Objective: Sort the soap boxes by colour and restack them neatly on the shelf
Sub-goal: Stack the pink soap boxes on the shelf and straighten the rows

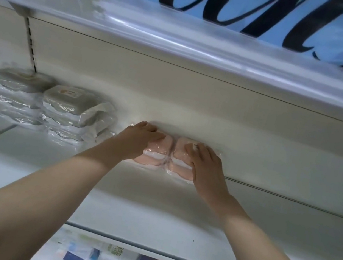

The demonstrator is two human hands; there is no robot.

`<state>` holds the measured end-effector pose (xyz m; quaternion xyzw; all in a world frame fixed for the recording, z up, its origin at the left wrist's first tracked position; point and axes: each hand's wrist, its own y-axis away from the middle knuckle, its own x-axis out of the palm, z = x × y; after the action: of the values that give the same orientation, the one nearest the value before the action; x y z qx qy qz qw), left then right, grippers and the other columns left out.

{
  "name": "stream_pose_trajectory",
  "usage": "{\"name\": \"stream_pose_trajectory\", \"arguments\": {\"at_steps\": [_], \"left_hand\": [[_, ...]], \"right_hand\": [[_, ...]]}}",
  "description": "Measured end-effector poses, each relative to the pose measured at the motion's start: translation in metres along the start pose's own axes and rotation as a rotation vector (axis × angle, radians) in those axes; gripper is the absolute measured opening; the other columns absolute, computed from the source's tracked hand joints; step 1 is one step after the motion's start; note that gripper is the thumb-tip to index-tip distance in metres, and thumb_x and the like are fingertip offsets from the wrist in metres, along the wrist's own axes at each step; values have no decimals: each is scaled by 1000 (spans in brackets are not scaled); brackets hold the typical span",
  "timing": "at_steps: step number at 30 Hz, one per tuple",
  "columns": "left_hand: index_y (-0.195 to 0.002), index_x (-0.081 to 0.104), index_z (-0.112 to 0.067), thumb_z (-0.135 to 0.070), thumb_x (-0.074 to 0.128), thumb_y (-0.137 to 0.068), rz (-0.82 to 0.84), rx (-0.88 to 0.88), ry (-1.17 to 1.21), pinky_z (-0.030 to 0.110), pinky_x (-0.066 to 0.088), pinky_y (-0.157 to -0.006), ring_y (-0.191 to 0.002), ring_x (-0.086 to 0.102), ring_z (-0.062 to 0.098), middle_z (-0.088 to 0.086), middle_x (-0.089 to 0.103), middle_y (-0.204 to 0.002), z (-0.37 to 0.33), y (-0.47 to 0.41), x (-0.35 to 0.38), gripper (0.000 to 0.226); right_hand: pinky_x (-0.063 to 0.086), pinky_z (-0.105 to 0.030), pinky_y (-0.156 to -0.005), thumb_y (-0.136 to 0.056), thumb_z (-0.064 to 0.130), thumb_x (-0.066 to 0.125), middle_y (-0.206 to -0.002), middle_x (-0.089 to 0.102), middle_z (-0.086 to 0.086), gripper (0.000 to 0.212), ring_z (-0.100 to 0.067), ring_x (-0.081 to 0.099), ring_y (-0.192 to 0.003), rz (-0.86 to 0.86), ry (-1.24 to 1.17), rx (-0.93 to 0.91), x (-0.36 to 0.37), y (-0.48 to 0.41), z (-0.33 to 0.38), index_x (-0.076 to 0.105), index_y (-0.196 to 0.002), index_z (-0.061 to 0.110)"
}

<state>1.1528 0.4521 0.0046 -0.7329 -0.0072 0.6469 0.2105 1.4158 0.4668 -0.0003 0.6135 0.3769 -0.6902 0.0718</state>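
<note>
Pink group being placed: left hand [141, 139] and right hand [205, 165], fingers laid flat, press two side-by-side pink soap boxes [181, 154] at the back of the shelf [155, 195], right of the grey boxes [68, 101]; next, probably square the edges.

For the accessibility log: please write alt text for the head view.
A left hand and a right hand rest on pink soap boxes set side by side on a white shelf. Grey soap boxes are stacked further left.
</note>
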Motion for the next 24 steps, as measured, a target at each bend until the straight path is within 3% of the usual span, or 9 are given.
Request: {"name": "stream_pose_trajectory", "arguments": {"at_steps": [3, 5, 9, 12, 17, 20, 24], "left_hand": [[-139, 46, -28, 5, 53, -80, -40, -67, -18, 42, 41, -100, -125, 39, 28, -1, 46, -138, -5, 6, -1, 68], [-143, 41, -28, 3, 49, -82, -66, -111, -66, 39, 37, -102, -129, 34, 29, 1, 41, -142, -11, 12, -2, 69], [-150, 22, -29, -4, 46, -84, -41, -170, -202, 41, 19, -114, -141, 16, 31, 4, 21, -154, -25, 24, -2, 74], [-150, 20, -27, -6, 47, -84, -43, -177, -238, 44, 10, -116, -142, 14, 31, 4, 19, -154, -32, 26, -4, 74], [-136, 50, -16, -10, 60, -84, -179, -81, -157, 42, 25, -110, -131, 37, 35, 10, 46, -139, -33, 29, -9, 54], [-133, 54, -14, -16, 63, -86, -205, -74, -91, 43, 31, -110, -129, 43, 33, 10, 53, -134, -39, 35, -19, 48], [-128, 59, -13, -17, 68, -83, -259, -55, -38, 44, 41, -104, -120, 53, 34, 10, 60, -126, -47, 53, -33, 46]], "right_hand": [[45, -47, -87, -78, 5, 58, -125, 51, -6, 59, -33, 47, -118, -46, 4, 6, 8, 2, 3, 47, -134, 21], [44, -48, -92, -82, 6, 61, -130, 50, -7, 58, -34, 46, -121, -65, -2, -2, 11, 4, 5, 46, -136, 20], [40, -49, -99, -92, 27, 36, -139, 46, -7, 51, -35, 42, -128, -22, 35, 2, 11, 7, 6, 41, -142, 23], [39, -49, -100, -92, 31, 33, -142, 44, -4, 52, -33, 42, -130, 27, 93, 32, 9, 7, 8, 37, -143, 26], [37, -53, -102, -89, 28, 55, -136, 50, -4, 51, -32, 48, -125, 17, 182, 33, -3, 6, 12, 45, -139, 23], [42, -52, -98, -86, 27, 67, -126, 58, -6, 48, -33, 55, -116, -31, 175, 35, -15, 6, 15, 55, -132, 21], [45, -43, -91, -88, 25, 64, -125, 58, -9, 45, -33, 57, -109, -60, 161, 6, -35, 15, 25, 55, -131, 15]]}}
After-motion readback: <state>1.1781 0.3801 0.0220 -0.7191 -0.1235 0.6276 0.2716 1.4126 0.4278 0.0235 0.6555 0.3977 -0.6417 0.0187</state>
